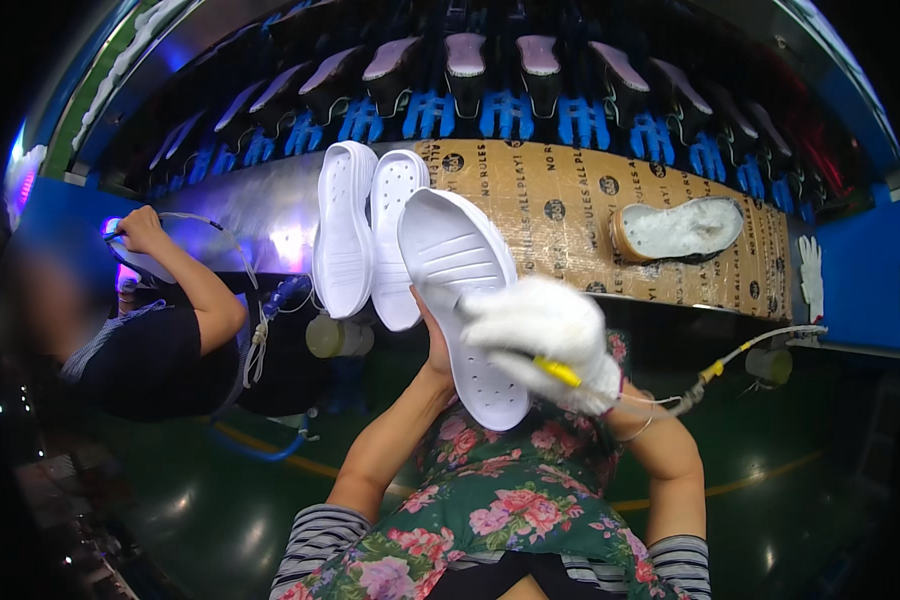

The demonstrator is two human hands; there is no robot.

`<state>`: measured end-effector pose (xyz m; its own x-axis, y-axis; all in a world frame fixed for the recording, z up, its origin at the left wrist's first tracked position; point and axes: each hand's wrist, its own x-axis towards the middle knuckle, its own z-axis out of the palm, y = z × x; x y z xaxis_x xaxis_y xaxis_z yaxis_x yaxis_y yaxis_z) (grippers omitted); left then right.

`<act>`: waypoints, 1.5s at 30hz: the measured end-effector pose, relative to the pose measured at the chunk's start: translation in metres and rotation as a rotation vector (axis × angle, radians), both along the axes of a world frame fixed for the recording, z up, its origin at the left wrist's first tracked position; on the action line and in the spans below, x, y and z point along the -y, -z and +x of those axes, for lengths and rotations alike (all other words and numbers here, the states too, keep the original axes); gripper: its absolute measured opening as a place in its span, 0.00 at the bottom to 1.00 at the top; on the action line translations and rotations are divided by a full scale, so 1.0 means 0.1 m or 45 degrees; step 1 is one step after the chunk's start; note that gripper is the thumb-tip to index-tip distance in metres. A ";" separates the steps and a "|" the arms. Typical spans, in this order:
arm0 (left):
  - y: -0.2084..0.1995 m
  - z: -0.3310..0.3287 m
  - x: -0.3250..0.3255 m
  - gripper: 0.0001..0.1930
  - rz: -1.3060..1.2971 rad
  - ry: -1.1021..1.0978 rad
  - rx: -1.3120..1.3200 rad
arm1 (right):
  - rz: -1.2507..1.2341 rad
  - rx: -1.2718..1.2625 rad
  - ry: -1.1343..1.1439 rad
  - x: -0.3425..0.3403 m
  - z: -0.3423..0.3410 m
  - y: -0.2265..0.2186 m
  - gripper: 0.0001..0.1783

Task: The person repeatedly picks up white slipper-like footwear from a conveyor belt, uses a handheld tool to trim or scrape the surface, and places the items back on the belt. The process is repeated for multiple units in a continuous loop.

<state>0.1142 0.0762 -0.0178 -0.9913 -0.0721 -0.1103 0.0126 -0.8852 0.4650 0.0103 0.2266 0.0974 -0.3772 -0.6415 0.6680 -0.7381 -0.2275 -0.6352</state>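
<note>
A white shoe sole with a ridged heel and small holes is tilted in front of me. My left hand is bare and closed round its left edge, most fingers hidden beneath it. My right hand, in a white glove, lies over the sole's right side with fingers curled. A slim yellow stick-like tool shows in its grip; its tip is hidden. Just beyond, a white sole and another white sole lie side by side on the bench, the latter partly covered.
Printed cardboard covers the bench, bearing a sole-shaped holder with white stuff. A loose glove lies right. Shoe forms stand above blue clamps. A thin hose runs near my right wrist. A co-worker works left.
</note>
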 end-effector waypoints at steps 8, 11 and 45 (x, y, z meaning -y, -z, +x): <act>0.00 -0.12 0.19 0.61 0.184 0.191 -0.218 | -0.050 -0.045 -0.184 0.04 0.18 0.10 0.21; -0.05 -0.19 0.24 0.63 0.213 0.216 -0.274 | -0.073 -0.088 0.049 0.03 -0.02 0.07 0.22; -0.39 -0.78 0.90 0.69 0.015 0.627 -0.285 | 0.138 -0.121 -0.133 0.04 0.48 0.40 0.17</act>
<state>0.0361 -0.0140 0.0212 -0.9068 0.4070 0.1093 -0.3075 -0.8164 0.4888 0.0588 0.2226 0.0578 -0.2432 -0.7442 0.6221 -0.7721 -0.2397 -0.5886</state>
